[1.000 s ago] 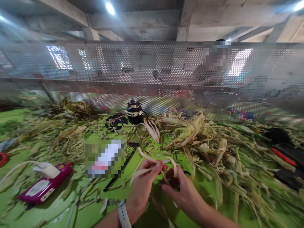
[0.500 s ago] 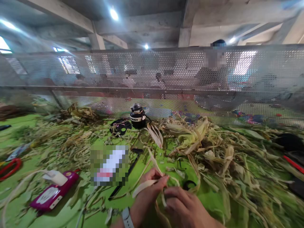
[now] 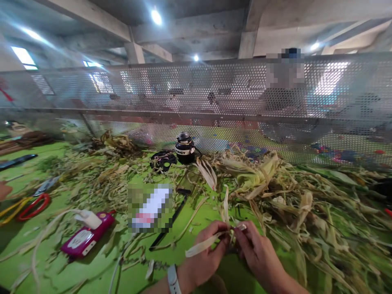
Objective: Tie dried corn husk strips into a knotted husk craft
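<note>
Low at the middle of the head view, my two hands meet over the green table. My left hand (image 3: 211, 249), with a pale band on its wrist, pinches strips of dried corn husk (image 3: 203, 246); one strip sticks out to the left and another stands up above the fingers. Against it, my right hand (image 3: 255, 247) is closed on a husk end (image 3: 241, 227) between thumb and fingers. The exact crossing of the strips is partly covered by my fingertips. To the right lies a heap of dry husks (image 3: 294, 212).
A magenta power bank (image 3: 88, 234) with a white plug and cable lies left. Beyond it are red-and-yellow scissors (image 3: 33, 206) and part of another person's hand (image 3: 4, 191). A blurred-out device (image 3: 151, 208), a black stick (image 3: 168, 224) and a black jar (image 3: 185, 149) stand before a perforated metal screen (image 3: 159, 94).
My right hand has moved up and right, its thumb and fingers now pinching a husk end. My left hand has shifted right with the strips. The view has turned slightly left.
</note>
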{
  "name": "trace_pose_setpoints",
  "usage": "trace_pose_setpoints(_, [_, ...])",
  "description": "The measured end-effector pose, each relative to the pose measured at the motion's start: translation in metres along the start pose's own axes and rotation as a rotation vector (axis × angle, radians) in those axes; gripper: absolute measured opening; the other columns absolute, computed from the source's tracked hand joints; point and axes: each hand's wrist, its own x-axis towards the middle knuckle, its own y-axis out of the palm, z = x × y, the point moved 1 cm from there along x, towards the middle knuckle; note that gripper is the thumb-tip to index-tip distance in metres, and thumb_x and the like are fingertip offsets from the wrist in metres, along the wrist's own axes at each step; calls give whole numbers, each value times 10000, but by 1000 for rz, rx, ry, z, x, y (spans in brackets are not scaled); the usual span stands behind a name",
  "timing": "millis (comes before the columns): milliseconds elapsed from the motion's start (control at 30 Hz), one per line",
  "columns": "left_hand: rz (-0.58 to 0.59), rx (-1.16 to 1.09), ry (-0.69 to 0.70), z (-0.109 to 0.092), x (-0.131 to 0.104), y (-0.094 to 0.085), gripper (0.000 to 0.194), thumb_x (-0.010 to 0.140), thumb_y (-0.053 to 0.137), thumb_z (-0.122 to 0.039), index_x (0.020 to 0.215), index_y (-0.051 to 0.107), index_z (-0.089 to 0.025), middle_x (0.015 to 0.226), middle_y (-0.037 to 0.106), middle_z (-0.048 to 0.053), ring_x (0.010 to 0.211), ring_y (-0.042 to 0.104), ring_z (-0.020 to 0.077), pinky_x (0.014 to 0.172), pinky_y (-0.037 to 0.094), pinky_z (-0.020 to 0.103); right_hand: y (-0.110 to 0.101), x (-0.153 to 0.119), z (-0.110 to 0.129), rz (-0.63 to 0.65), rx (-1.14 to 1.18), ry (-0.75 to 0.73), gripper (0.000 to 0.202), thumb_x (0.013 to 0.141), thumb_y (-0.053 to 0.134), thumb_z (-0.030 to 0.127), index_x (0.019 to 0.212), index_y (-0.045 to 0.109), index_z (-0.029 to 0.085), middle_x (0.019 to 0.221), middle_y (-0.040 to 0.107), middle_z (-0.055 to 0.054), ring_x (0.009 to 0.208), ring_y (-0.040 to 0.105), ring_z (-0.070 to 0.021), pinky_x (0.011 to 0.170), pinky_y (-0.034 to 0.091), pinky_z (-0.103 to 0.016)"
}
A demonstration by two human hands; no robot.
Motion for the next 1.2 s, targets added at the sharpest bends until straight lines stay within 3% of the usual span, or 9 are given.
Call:
trace_pose_setpoints(133, [16, -42, -25, -1, -1, -1, 181, 850, 498, -219, 983, 620, -208, 1004, 659, 57, 934, 589, 188, 856, 441, 282, 3, -1, -3, 52, 98, 56, 278, 919, 324, 483, 831, 419, 236, 483, 533, 32, 392, 540, -155, 418, 392, -226])
trace_pose_setpoints(267, [-1, -242, -168, 0, 0, -1, 171, 827, 550, -283, 975, 595, -209, 974, 660, 48, 931, 595, 202, 833, 453, 301, 5, -2, 2, 83, 282, 178, 298, 895, 367, 524, 817, 405, 239, 504, 552, 37, 378, 550, -140, 384, 414, -208])
trace_pose_setpoints(400, [20, -341, -228, 1, 2, 0, 279, 723, 685, -302, 961, 591, -190, 957, 656, 54, 920, 598, 205, 818, 464, 300, 3, -2, 8, 81, 377, 301, 323, 872, 393, 551, 810, 400, 233, 436, 482, 81, 294, 456, -101, 302, 365, -170])
trace_pose_setpoints(500, [-2, -308, -234, 0, 2, 0, 249, 702, 702, -310, 887, 603, -176, 873, 643, 37, 833, 593, 179, 763, 464, 275, 3, -3, 11, 49, 388, 349, 331, 862, 405, 560, 823, 404, 231, 400, 429, 109, 260, 385, -79, 273, 324, -148])
trace_pose_setpoints(700, [30, -257, -194, 4, 2, -2, 238, 706, 704, -315, 846, 577, -171, 789, 599, 13, 759, 563, 151, 702, 444, 249, 4, -3, 11, -4, 358, 294, 319, 886, 377, 535, 824, 405, 223, 419, 393, 108, 286, 357, -80, 301, 311, -167])
trace_pose_setpoints(900, [36, -136, -110, 0, 1, 1, 202, 730, 678, -292, 874, 591, -180, 865, 614, 37, 831, 563, 178, 769, 445, 269, 4, -2, 9, -96, 317, 119, 245, 920, 395, 415, 815, 448, 200, 698, 508, 19, 600, 490, -115, 571, 425, -218])
trace_pose_setpoints(1200, [34, -102, -90, 0, -2, 0, 173, 777, 627, -322, 870, 566, -190, 882, 599, 47, 858, 559, 186, 797, 441, 278, 8, -2, 11, -69, 415, 203, 257, 914, 396, 443, 814, 424, 208, 629, 424, 59, 449, 364, -78, 423, 329, -195])
